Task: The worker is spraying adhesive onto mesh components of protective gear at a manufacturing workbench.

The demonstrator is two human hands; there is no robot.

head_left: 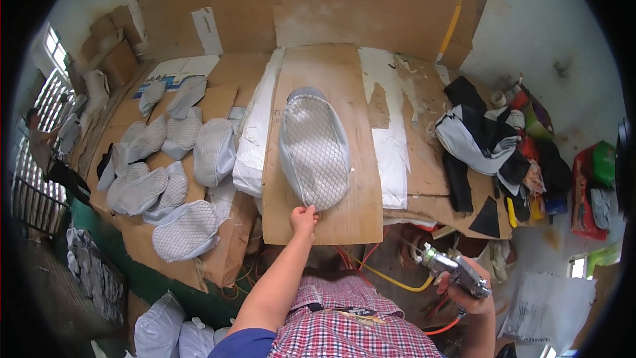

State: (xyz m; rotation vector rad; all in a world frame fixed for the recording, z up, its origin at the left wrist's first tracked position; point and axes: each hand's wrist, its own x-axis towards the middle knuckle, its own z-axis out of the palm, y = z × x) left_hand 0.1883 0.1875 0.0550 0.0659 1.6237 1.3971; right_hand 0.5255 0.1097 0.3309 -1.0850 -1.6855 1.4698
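1. One grey quilted pad (315, 149) lies on a board (331, 219) on the table (424, 179), long axis running away from the person.
2. Left hand (304, 217) fingers pinch the pad's near end.
3. Right hand (472, 290) fingers are closed around one spray gun (454, 270).
4. About ten similar pads (165, 179) lie at left.

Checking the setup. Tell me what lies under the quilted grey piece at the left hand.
The quilted grey piece lies on a wooden board; the left hand pinches its near edge. Anything directly beneath it is covered.

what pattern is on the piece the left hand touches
Grey quilted piece: diamond-grid stitching with a plain border, in the head view.
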